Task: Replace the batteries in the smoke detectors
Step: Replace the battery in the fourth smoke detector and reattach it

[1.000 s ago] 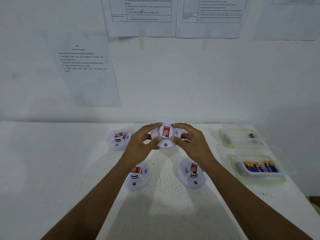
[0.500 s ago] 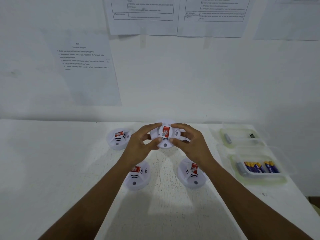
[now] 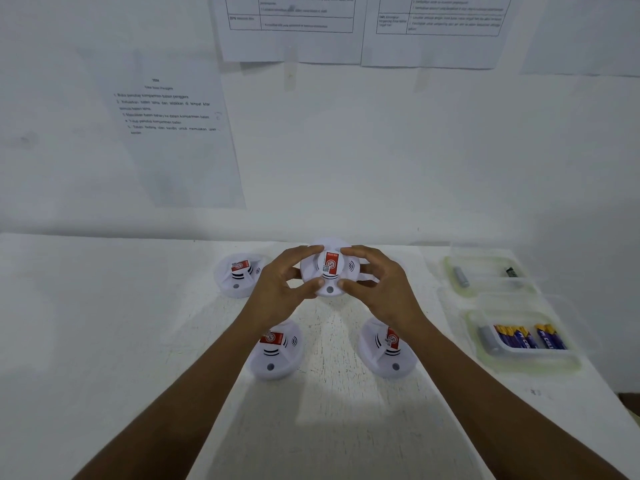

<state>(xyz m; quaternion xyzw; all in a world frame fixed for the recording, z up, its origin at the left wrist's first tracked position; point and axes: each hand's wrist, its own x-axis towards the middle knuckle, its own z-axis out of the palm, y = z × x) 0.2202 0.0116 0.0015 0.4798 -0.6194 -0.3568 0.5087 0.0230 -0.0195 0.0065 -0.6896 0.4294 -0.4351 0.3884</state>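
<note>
A round white smoke detector (image 3: 329,270) with a red label is held up over the far middle of the table. My left hand (image 3: 280,287) grips its left rim with curled fingers and thumb, and my right hand (image 3: 375,284) grips its right rim the same way. Three more white detectors lie on the table: one at the far left (image 3: 237,275), one near left (image 3: 275,349) and one near right (image 3: 386,348), the last two partly hidden by my wrists. Blue and yellow batteries (image 3: 528,337) lie in a clear tray (image 3: 519,362) on the right.
A second clear tray (image 3: 485,271) behind the first holds a grey battery (image 3: 461,276) and a small dark one (image 3: 512,271). Printed sheets (image 3: 166,129) hang on the white wall behind the white table (image 3: 104,323). The table's right edge runs close past the trays.
The detector has turned a little between my hands, its red label now standing more upright. Both hands keep their grip in the same place.
</note>
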